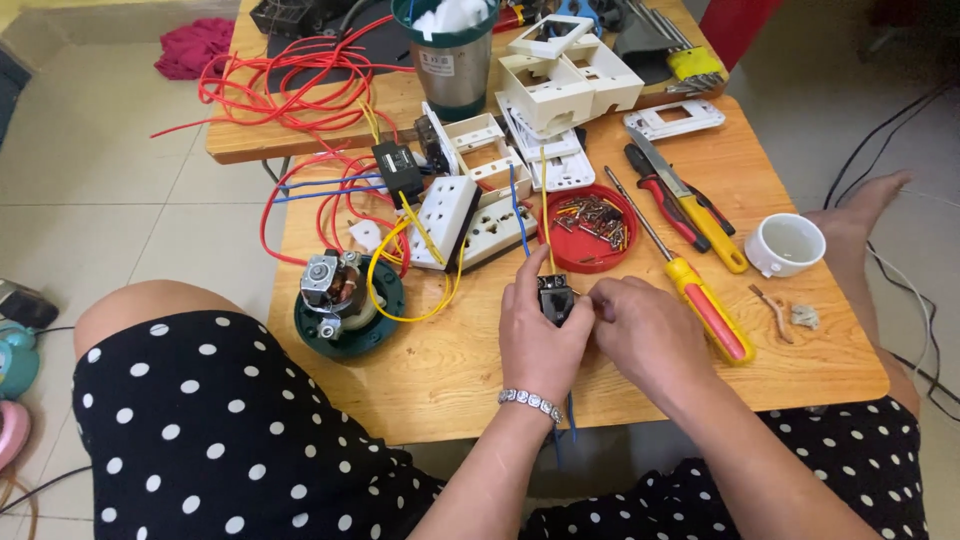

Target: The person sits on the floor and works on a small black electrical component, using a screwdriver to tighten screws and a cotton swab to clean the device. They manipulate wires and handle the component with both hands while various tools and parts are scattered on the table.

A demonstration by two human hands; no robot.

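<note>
On the low wooden table (470, 380), head view: red round tray (590, 262) holds small screws and wire scraps; white cup (786, 244) looks empty. Left hand (538, 340) pinches a small black switch module (555, 297) between thumb and fingers, yellow wire (546, 215) rising from it. Right hand (645, 335) fingertips close on the module's right edge. Yellow-red screwdriver (705, 300) just right.

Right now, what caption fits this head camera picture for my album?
Both hands, left hand and right hand, hold a small black switch beside a red dish of screws.
</note>
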